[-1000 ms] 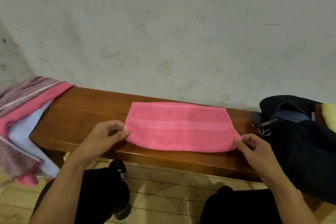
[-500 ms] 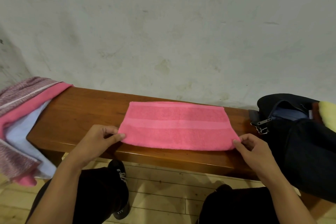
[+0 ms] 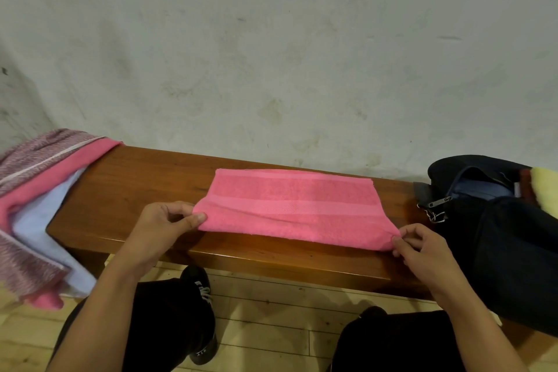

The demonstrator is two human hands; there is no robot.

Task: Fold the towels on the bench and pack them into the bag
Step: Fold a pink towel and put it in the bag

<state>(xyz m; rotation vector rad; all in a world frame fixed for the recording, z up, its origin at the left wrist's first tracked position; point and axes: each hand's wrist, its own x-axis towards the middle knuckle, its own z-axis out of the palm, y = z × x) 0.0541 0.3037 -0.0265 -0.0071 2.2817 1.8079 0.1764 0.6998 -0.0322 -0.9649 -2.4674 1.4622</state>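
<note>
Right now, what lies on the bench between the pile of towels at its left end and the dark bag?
In the head view, the folded pink towel, its near corners pinched by the left hand and right hand; otherwise bare wood.

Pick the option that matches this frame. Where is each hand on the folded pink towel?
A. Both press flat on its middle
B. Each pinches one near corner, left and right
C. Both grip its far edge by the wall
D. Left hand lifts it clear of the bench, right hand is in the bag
B: the left hand pinches the near left corner of the pink towel and the right hand pinches its near right corner, with the towel lying on the bench.
</note>
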